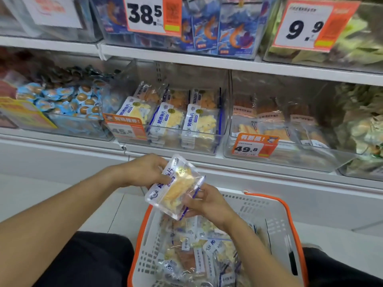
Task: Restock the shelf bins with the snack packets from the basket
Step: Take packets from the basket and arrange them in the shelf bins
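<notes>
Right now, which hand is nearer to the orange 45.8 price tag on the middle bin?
Left. The left hand grips the held packet just below the 45.8 tag; the right hand holds its other edge, lower and further right.

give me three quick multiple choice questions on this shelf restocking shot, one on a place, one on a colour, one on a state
1. Where is the held packet?
A. above the basket
B. inside a bin
C. on the floor

2. What colour is the rim of the basket?
A. green
B. orange
C. black

3. How is the packet held?
A. left hand only
B. right hand only
C. both hands

Answers:
1 A, it hangs over the basket, below the shelf.
2 B, the white basket has an orange rim.
3 C, the left hand and the right hand each grip an edge.
</notes>
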`<state>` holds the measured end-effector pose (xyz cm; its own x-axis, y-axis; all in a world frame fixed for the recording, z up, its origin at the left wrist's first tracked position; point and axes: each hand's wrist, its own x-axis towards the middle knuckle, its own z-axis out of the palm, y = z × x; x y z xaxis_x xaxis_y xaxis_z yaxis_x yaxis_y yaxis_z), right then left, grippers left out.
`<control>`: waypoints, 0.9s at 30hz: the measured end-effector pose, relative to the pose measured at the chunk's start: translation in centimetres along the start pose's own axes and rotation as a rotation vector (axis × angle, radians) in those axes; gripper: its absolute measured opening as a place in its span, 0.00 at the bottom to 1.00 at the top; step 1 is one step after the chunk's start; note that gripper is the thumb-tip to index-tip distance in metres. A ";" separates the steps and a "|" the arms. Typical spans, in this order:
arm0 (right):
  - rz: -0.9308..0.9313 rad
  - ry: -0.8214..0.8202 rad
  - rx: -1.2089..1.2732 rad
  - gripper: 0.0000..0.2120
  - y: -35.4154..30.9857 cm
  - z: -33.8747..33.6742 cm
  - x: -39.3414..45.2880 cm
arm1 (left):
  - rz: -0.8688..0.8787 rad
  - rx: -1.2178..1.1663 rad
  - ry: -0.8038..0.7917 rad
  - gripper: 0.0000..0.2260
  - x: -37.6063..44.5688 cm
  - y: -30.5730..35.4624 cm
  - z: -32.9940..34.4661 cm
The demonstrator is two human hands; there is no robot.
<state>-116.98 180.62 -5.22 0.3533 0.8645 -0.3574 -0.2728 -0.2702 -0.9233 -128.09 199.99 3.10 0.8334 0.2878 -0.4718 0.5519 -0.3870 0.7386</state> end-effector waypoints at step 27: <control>-0.164 0.563 -1.327 0.23 -20.8 -1.9 20.5 | 0.262 0.686 1.047 0.11 3.7 -1.8 -5.5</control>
<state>-102.35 203.19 6.39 0.6819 0.7301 0.0449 0.7074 -0.6425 -0.2947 -126.18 206.52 2.67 0.6699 0.5635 0.4834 0.5388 -0.8170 0.2057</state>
